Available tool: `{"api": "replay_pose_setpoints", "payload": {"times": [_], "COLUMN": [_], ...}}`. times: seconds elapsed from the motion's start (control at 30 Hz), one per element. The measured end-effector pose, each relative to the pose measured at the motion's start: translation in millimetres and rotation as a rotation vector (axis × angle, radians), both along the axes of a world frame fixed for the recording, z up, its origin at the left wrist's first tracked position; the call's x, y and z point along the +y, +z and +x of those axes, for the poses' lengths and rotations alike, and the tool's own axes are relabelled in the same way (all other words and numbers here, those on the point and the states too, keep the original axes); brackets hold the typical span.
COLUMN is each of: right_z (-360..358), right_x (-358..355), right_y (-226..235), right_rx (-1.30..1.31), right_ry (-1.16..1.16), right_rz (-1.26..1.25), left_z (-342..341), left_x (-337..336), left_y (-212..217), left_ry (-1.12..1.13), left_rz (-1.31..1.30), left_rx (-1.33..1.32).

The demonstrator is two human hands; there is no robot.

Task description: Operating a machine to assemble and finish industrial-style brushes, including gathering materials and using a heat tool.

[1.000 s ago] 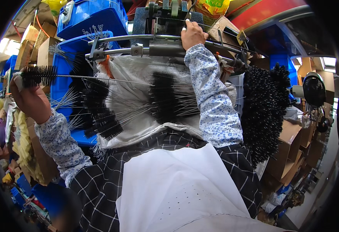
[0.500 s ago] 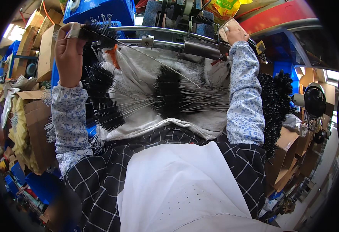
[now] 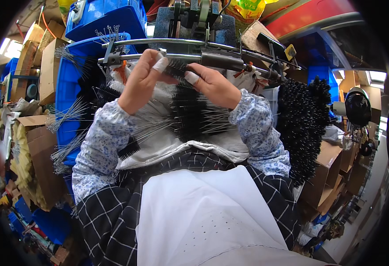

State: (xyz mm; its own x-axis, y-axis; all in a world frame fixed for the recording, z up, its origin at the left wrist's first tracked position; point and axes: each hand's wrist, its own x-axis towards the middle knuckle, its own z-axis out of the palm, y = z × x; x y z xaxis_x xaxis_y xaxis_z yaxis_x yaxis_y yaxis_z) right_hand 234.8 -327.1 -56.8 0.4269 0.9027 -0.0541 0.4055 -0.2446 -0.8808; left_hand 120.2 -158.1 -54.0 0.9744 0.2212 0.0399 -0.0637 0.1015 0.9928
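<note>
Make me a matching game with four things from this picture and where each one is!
Things:
1. black brush
2. blue crates
3. heap of finished black brushes
4. white cloth

Places:
A. far right side
B. over the lap
C. between both hands, at the metal bar
D. upper left, behind the machine

Pairs: 1-C, 2-D, 3-A, 4-B

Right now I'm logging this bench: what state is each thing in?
left hand: gripping the black brush
right hand: gripping the black brush
black brush: held level at the metal bar
metal bar: horizontal, fixed
brush pile: heaped at the right
blue crate: stacked behind
</note>
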Motion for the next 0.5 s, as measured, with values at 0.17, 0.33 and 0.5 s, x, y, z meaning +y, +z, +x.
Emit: {"api": "replay_pose_setpoints", "payload": {"times": [0.17, 0.33, 0.5], "right_z": [86.2, 124.3, 124.7], "right_x": [5.2, 4.2, 9.2], "right_y": [-24.3, -56.5, -58.4], "right_rx": [-0.799, -0.963, -0.964], "right_ry": [-0.592, -0.626, -0.612], "right_rz": [-0.377, -0.459, -0.376], "left_z": [-62.1, -109.0, -110.8], "left_x": [100.3, 150.2, 143.5], "left_y": [-23.9, -64.1, -73.0], "left_ry": [0.432, 0.344, 0.385], "left_rz": [0.785, 0.882, 0.810], "left_rx": [0.225, 0.597, 0.493]}}
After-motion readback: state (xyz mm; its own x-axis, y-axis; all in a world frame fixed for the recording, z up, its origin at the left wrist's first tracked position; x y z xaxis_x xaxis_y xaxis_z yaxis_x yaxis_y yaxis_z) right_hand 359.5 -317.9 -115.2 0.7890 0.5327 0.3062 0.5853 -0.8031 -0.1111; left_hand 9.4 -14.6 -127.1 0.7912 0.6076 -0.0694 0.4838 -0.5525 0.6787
